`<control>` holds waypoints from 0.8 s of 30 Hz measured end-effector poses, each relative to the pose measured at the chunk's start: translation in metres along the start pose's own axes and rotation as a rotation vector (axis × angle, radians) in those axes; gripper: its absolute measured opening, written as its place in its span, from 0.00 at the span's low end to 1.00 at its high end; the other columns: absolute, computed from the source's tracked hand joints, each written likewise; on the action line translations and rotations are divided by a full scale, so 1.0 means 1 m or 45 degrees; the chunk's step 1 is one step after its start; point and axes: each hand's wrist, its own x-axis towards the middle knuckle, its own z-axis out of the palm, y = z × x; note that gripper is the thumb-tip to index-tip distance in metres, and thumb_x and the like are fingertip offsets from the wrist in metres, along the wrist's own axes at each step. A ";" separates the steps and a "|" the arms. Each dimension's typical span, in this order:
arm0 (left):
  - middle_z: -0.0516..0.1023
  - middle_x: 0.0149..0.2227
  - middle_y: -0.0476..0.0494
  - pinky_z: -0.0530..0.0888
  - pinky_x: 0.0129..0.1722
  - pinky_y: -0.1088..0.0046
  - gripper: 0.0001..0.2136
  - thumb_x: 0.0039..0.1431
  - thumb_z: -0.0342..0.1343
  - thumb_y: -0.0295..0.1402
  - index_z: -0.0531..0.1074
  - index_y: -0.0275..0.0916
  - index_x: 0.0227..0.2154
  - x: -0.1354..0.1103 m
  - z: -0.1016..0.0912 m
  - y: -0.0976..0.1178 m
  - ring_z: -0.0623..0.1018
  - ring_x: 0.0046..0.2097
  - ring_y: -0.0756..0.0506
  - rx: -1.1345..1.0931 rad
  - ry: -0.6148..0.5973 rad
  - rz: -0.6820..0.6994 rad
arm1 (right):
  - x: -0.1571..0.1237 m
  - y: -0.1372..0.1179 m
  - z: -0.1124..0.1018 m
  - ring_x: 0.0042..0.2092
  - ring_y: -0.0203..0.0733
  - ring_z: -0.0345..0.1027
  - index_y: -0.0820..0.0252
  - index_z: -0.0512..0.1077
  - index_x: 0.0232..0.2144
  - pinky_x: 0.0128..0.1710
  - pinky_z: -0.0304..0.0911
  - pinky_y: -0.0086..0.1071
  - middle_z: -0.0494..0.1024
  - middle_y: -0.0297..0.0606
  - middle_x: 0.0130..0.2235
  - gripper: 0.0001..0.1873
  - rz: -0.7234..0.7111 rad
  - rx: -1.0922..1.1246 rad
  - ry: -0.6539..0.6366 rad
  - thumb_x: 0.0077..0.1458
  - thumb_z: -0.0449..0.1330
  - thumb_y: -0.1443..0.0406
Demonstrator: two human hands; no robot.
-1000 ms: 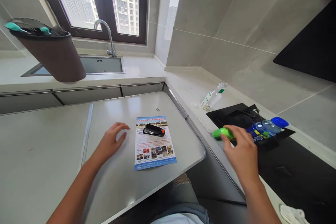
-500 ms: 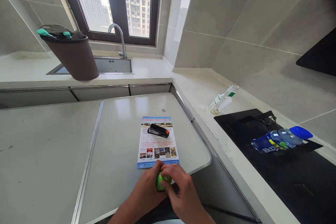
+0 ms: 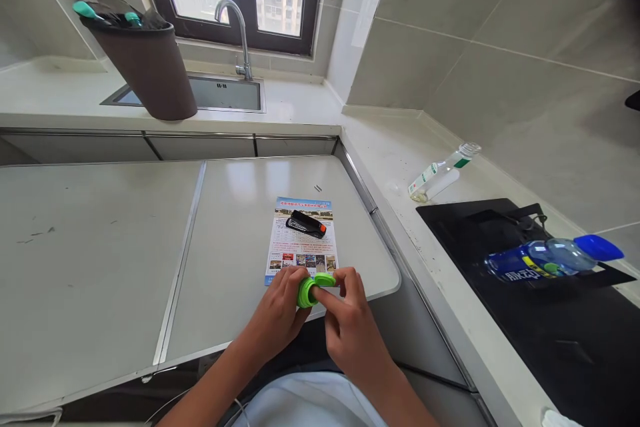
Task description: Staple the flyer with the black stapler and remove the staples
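Both hands meet over the near edge of the white table point(image 3: 235, 240). My left hand point(image 3: 277, 313) grips a small bright green object point(image 3: 307, 288), its fingers curled round the ring-shaped end. My right hand point(image 3: 350, 320) pinches the other green part with thumb and fingers. What the green object is I cannot make out. Just beyond the hands lies a printed leaflet point(image 3: 303, 250), and a black stapler with an orange end point(image 3: 306, 224) rests on the leaflet's upper half.
A blue-capped water bottle point(image 3: 550, 257) lies on the black hob point(image 3: 530, 293) at right. A small clear bottle point(image 3: 440, 173) lies on the counter behind it. A brown bin point(image 3: 145, 60) stands by the sink point(image 3: 210, 92) and tap point(image 3: 240, 33) under the window.
My right hand brought the green object from the hob over to the table's near edge, where my left hand joined it. The two green parts now look pulled slightly apart.
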 end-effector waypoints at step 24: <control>0.77 0.50 0.37 0.76 0.48 0.58 0.21 0.68 0.54 0.24 0.63 0.42 0.61 -0.014 0.011 0.005 0.76 0.48 0.37 0.136 -0.096 -0.027 | -0.005 0.005 0.022 0.47 0.47 0.74 0.59 0.80 0.28 0.47 0.74 0.35 0.77 0.43 0.43 0.30 0.539 0.955 -0.132 0.62 0.63 0.40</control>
